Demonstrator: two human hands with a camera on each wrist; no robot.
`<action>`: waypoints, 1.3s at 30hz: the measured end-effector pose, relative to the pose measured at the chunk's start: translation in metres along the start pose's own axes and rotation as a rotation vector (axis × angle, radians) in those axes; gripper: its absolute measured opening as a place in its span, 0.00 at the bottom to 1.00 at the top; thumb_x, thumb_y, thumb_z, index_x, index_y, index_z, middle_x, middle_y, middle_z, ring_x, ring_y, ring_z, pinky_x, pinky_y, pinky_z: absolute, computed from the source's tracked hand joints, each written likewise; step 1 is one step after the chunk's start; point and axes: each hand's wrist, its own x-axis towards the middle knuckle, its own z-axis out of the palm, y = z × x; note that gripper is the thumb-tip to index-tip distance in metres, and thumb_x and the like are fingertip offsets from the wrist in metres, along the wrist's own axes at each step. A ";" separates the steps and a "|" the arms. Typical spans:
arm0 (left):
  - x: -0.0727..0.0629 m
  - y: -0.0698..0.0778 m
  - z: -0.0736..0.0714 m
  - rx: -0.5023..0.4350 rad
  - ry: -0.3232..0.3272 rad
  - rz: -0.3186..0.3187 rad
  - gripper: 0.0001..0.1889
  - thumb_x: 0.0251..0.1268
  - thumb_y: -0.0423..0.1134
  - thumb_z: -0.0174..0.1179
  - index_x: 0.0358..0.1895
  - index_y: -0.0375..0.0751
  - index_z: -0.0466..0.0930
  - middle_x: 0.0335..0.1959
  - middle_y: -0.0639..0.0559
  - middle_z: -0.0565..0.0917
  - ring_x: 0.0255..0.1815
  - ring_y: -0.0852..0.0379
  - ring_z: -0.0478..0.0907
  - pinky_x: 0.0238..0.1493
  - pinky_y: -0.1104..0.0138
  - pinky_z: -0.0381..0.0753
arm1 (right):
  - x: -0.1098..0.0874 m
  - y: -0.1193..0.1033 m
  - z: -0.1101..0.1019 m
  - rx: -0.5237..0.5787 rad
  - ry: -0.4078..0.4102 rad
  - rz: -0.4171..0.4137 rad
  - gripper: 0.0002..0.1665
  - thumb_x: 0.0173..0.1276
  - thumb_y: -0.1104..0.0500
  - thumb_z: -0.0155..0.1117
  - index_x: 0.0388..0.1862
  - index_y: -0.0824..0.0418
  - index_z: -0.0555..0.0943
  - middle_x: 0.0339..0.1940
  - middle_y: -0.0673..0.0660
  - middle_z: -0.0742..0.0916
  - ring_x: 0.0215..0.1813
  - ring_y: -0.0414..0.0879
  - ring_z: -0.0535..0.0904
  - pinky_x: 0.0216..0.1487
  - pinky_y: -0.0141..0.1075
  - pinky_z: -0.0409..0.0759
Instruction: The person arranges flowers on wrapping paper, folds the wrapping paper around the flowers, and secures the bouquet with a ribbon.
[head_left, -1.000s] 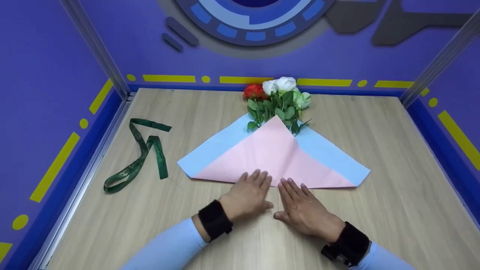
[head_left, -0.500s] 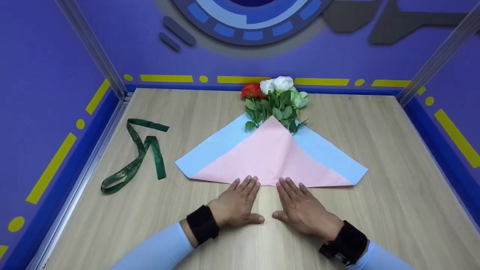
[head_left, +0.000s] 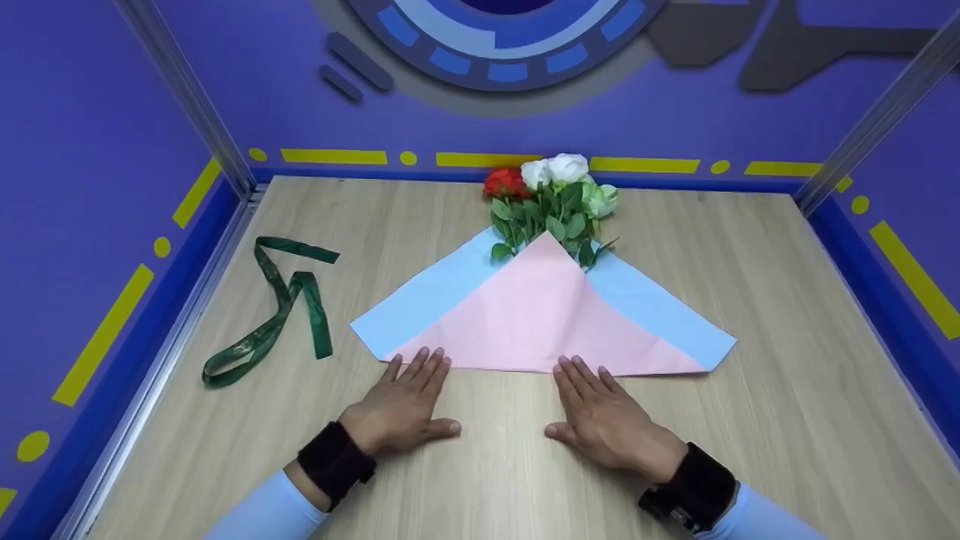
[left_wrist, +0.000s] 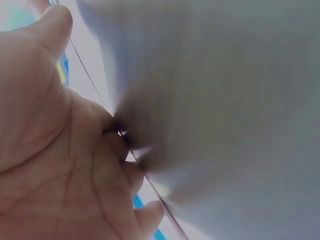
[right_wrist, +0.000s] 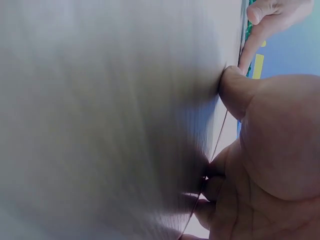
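Observation:
A sheet of wrapping paper, pink (head_left: 517, 315) on its folded-up flap and light blue (head_left: 652, 300) behind, lies on the table with its front edge folded straight. Out of its top stick a red rose (head_left: 505, 182), white roses (head_left: 568, 166) and a pale green flower (head_left: 600, 199) with leafy stems; the lower stems are hidden under the flap. My left hand (head_left: 401, 405) presses its straight fingertips on the fold near the left corner. My right hand (head_left: 611, 420) rests straight fingers on the fold right of the middle. Both wrist views show the palms and fingertips along the paper's edge.
A green ribbon (head_left: 281, 315) lies loosely looped on the table's left side. The wooden table (head_left: 810, 420) is bounded by blue panels (head_left: 420, 112) at the back and sides, with metal posts (head_left: 187, 97) at the corners.
My left hand has slid left along the fold, from near the middle towards the paper's left corner. My right hand has stayed in place; flowers and ribbon lie unmoved.

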 end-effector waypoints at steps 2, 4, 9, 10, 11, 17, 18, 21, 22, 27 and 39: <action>-0.005 -0.004 0.000 -0.003 0.007 -0.023 0.52 0.75 0.70 0.51 0.85 0.35 0.45 0.88 0.41 0.46 0.89 0.40 0.41 0.84 0.38 0.41 | 0.000 0.000 0.001 -0.004 0.004 0.000 0.53 0.82 0.32 0.44 0.84 0.72 0.51 0.86 0.70 0.55 0.87 0.64 0.48 0.84 0.61 0.50; -0.010 -0.008 0.000 -0.013 0.009 -0.047 0.52 0.74 0.71 0.51 0.85 0.36 0.45 0.88 0.41 0.46 0.89 0.40 0.41 0.83 0.37 0.40 | 0.000 0.000 0.001 -0.009 0.006 0.001 0.53 0.82 0.32 0.45 0.84 0.72 0.51 0.86 0.70 0.55 0.88 0.64 0.48 0.84 0.61 0.50; -0.021 -0.016 -0.002 -0.054 0.009 -0.109 0.53 0.74 0.70 0.52 0.85 0.35 0.45 0.88 0.40 0.46 0.88 0.39 0.39 0.82 0.34 0.38 | 0.000 0.000 0.001 -0.008 -0.001 0.007 0.53 0.82 0.33 0.45 0.85 0.71 0.50 0.87 0.69 0.54 0.88 0.63 0.47 0.85 0.61 0.48; -0.024 -0.017 -0.003 -0.061 0.009 -0.125 0.53 0.74 0.69 0.53 0.85 0.34 0.46 0.87 0.39 0.46 0.88 0.38 0.40 0.82 0.33 0.39 | -0.001 0.000 0.001 -0.007 -0.001 0.007 0.53 0.82 0.33 0.45 0.85 0.71 0.50 0.87 0.69 0.54 0.88 0.63 0.47 0.84 0.61 0.48; -0.027 -0.018 -0.005 -0.067 0.009 -0.140 0.53 0.74 0.69 0.54 0.85 0.33 0.46 0.87 0.38 0.46 0.88 0.37 0.40 0.81 0.33 0.39 | 0.000 0.000 0.001 -0.008 -0.002 0.007 0.53 0.82 0.33 0.45 0.85 0.71 0.50 0.87 0.69 0.54 0.88 0.63 0.47 0.84 0.61 0.48; -0.035 -0.017 -0.016 -0.070 -0.003 -0.231 0.58 0.68 0.69 0.60 0.81 0.24 0.50 0.85 0.29 0.49 0.86 0.29 0.40 0.78 0.27 0.39 | -0.001 0.000 0.001 -0.007 0.008 0.006 0.53 0.82 0.33 0.46 0.85 0.71 0.50 0.87 0.70 0.55 0.88 0.64 0.48 0.84 0.62 0.50; -0.035 -0.016 -0.019 -0.062 -0.009 -0.255 0.58 0.68 0.70 0.60 0.80 0.22 0.51 0.84 0.26 0.50 0.86 0.28 0.41 0.77 0.26 0.39 | -0.001 0.000 0.001 0.001 0.014 -0.002 0.53 0.82 0.33 0.47 0.84 0.71 0.51 0.86 0.70 0.55 0.87 0.64 0.48 0.84 0.62 0.50; -0.034 -0.016 -0.030 -0.028 0.008 -0.330 0.54 0.69 0.69 0.60 0.73 0.17 0.64 0.80 0.20 0.56 0.84 0.24 0.46 0.76 0.25 0.44 | -0.002 0.000 0.000 0.005 0.028 -0.021 0.53 0.82 0.34 0.48 0.84 0.72 0.51 0.86 0.71 0.56 0.87 0.65 0.48 0.83 0.63 0.51; -0.033 -0.016 -0.035 -0.016 0.031 -0.349 0.51 0.69 0.68 0.61 0.70 0.16 0.68 0.77 0.19 0.61 0.83 0.24 0.51 0.75 0.25 0.49 | -0.002 0.000 0.000 0.004 0.036 -0.032 0.52 0.82 0.34 0.48 0.84 0.73 0.52 0.86 0.71 0.56 0.87 0.66 0.49 0.83 0.64 0.52; -0.014 -0.015 -0.054 -0.022 0.262 -0.338 0.38 0.68 0.61 0.67 0.55 0.22 0.81 0.53 0.28 0.83 0.57 0.29 0.78 0.54 0.38 0.80 | -0.001 -0.002 -0.002 -0.066 0.098 -0.077 0.52 0.80 0.34 0.52 0.82 0.73 0.56 0.84 0.72 0.61 0.86 0.67 0.54 0.81 0.64 0.56; 0.050 -0.030 -0.059 -0.125 0.243 -0.487 0.56 0.54 0.66 0.76 0.72 0.24 0.65 0.64 0.23 0.72 0.66 0.30 0.69 0.62 0.34 0.74 | 0.035 -0.004 -0.012 -0.134 0.139 -0.198 0.45 0.83 0.35 0.47 0.85 0.63 0.57 0.87 0.62 0.60 0.88 0.59 0.51 0.84 0.59 0.53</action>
